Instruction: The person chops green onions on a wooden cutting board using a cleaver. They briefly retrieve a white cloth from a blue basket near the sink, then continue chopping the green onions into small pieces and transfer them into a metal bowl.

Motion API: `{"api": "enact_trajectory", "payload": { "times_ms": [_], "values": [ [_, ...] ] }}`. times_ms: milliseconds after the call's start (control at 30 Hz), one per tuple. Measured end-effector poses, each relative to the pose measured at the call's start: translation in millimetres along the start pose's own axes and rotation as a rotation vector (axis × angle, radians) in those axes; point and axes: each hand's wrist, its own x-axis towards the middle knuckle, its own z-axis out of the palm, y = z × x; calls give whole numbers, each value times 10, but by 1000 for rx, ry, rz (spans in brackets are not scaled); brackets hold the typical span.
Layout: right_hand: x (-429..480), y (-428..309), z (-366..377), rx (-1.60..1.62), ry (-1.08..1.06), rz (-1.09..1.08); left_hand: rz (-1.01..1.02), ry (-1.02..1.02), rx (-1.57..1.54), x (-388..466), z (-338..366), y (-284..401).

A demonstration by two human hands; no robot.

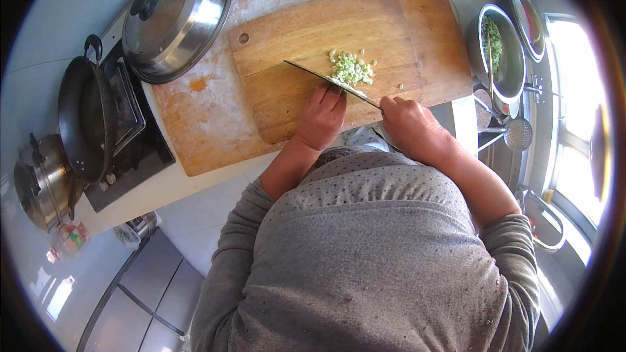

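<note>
My right hand [411, 124] grips the handle end of a kitchen knife [313, 72], its thin dark blade edge slanting up and left across a wooden cutting board [288, 34]. Bunched close against the near side of the blade are the fingertips of my left hand [323, 117]; whether anything is pinched in them is hidden. Chopped pale-green pieces, apparently scallion [351, 68], lie in a small heap just beyond the blade. More bits cling along the blade, and a few have strayed to the right on the board.
Under the cutting board lies a larger floured wooden board [210, 137]. A steel lid [171, 19] rests at its left, near a black wok [88, 117] on the stove and a steel pot [44, 181]. Rightward stands a metal bowl [511, 68] of chopped greens with chopsticks, beside a skimmer [518, 134].
</note>
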Motion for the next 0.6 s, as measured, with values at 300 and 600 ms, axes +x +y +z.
{"api": "enact_trajectory", "payload": {
  "times_ms": [300,600],
  "values": [
    [88,10,7,26,106,-129,-8,-33,-33,-6,-22,9],
    [170,115,247,38,115,-73,10,-41,-10,-79,11,2]
  ]
}}
